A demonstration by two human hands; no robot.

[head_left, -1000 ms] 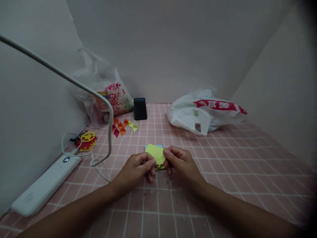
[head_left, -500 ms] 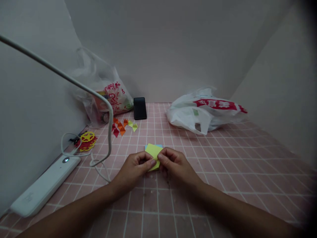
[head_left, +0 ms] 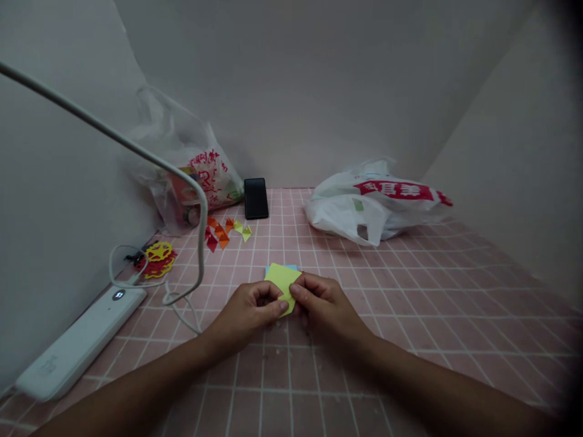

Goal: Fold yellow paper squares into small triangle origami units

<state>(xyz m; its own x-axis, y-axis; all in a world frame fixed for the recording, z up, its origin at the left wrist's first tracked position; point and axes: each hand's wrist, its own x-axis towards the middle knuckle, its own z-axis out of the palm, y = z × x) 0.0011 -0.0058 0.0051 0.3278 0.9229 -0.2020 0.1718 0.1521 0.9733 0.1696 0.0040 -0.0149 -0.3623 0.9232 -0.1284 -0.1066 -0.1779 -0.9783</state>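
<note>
A yellow-green square of paper (head_left: 283,277) is held in front of me by both hands, tilted. My left hand (head_left: 254,311) pinches its lower left part, with the thumb on top near the bottom corner. On the right side, my right hand (head_left: 324,303) grips the edge between thumb and bent fingers. Behind the yellow paper, a blue paper (head_left: 291,267) shows only along its top edge. Small folded paper pieces lie farther back on the left: red (head_left: 211,241), orange (head_left: 222,235) and yellow (head_left: 246,233).
A white power bank (head_left: 82,343) with a cable (head_left: 203,243) lies at left, near yellow and red cut-out shapes (head_left: 159,258). A black phone (head_left: 255,198) leans by a plastic bag (head_left: 204,176) at the back. Another white bag (head_left: 359,206) rests back right on the pink tiled surface (head_left: 437,315).
My left thumb has slid slightly down along the paper toward its bottom corner, showing more of the yellow face. My right hand still grips the right edge. The view has shifted slightly.
</note>
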